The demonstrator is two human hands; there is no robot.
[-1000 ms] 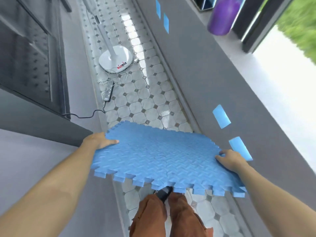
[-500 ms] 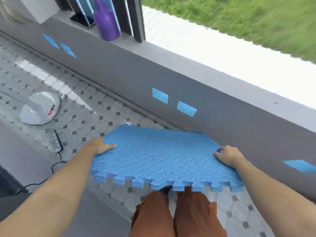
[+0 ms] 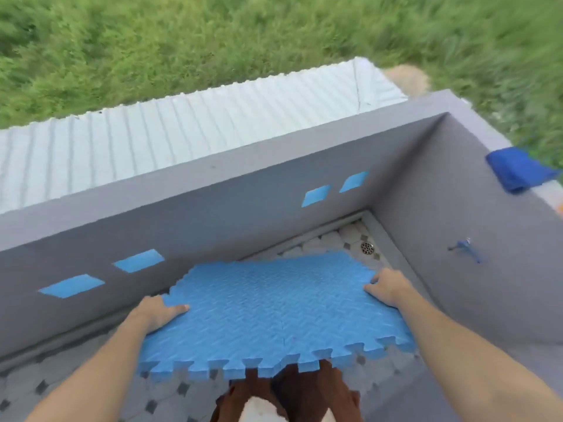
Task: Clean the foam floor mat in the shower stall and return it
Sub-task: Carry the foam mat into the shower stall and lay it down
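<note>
Keep mat level, clear of tiled floor. Left hand clamped on 9 o'clock edge, right hand on 3 o'clock edge. Advance toward drain at 1 o'clock; lower evenly, avoiding seam buckling.

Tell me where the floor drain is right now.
The floor drain sits in the far right corner of the tiled floor, just beyond the blue foam mat.

Pale octagon-tiled floor with small dark squares, a round metal drain set in its corner
</note>
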